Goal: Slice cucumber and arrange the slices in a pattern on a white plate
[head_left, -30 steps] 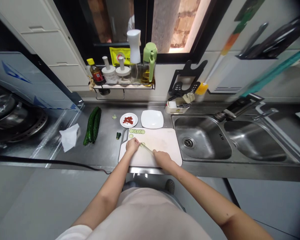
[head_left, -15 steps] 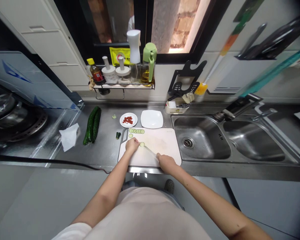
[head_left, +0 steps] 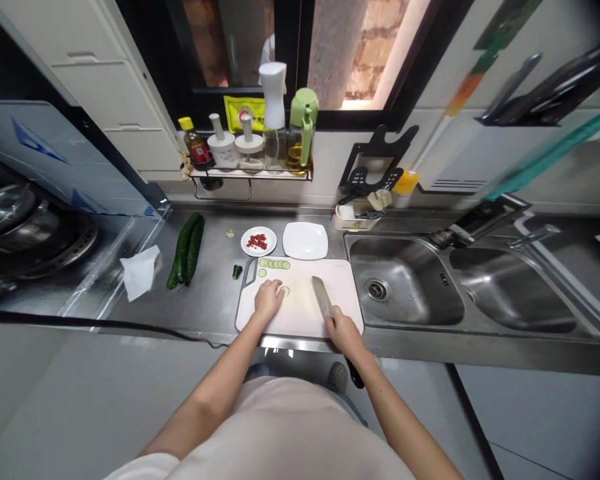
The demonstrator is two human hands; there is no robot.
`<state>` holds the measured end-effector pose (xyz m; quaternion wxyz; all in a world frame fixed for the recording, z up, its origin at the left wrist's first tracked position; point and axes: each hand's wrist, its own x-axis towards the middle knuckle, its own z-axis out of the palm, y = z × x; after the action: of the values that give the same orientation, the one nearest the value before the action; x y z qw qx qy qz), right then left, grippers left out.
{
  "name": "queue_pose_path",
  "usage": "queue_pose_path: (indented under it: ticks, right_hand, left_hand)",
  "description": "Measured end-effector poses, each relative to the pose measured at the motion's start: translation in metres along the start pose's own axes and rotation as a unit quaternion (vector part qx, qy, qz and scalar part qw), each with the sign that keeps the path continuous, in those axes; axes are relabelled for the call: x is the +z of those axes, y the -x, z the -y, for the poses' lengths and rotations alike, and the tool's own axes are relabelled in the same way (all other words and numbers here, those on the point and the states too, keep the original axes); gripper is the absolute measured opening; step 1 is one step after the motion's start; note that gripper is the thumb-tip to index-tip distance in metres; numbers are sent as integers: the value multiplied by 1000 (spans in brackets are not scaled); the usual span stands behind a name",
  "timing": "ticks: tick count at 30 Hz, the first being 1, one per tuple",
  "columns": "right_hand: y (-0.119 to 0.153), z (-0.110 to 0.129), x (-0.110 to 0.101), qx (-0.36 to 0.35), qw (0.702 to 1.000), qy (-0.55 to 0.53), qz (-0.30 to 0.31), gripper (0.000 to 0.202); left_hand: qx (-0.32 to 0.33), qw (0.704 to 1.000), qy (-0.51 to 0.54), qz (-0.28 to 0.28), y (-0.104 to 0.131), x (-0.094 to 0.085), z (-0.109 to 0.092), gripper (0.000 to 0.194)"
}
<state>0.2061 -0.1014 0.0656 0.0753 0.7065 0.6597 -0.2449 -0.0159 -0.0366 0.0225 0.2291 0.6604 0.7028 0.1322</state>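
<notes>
My right hand (head_left: 344,331) grips a kitchen knife (head_left: 321,297), its broad blade tilted over the right half of the white cutting board (head_left: 305,320) and its black handle end showing behind the wrist. On the board's left half lies my left hand (head_left: 269,300), fingers stretched out, their tips beside a cucumber slice (head_left: 286,291). Whether they touch it is hard to tell. Behind that hand, a row of overlapping cucumber slices (head_left: 275,264) runs along the board's far edge. One more slice (head_left: 263,273) lies just in front of the row.
Beyond the board stand a small plate of chopped red pieces (head_left: 258,241) and a white square plate (head_left: 305,241). Whole cucumbers (head_left: 186,250), a dark cucumber end (head_left: 237,271) and a paper towel (head_left: 140,272) lie to the left. A double sink (head_left: 405,280) adjoins the right.
The knife has swung away from the slice to the right, and its blade now points away from me. My left hand has loosened its pinch, its fingers now reaching forward beside the slice.
</notes>
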Motion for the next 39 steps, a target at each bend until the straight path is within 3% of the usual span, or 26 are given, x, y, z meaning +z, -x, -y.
queue_pose_path:
  ticks: [6,13,27,39]
  right_hand:
    - [-8,4,-7,22,1000,15,-4,25]
    - [-14,4,-7,14,999,36,5,28]
    - [-13,11,-3,-7,998,67,9,25]
    - [-15,10,0,0,998,66,0,27]
  left_hand:
    - [1,999,-37,26,-3,-7,-13,22]
    - [-37,998,31,28,-8,-9,-14,12]
    - [-164,969,169,-69,-23,-19,33,15]
    - [-183,976,72,-91,-41,-26,41,15]
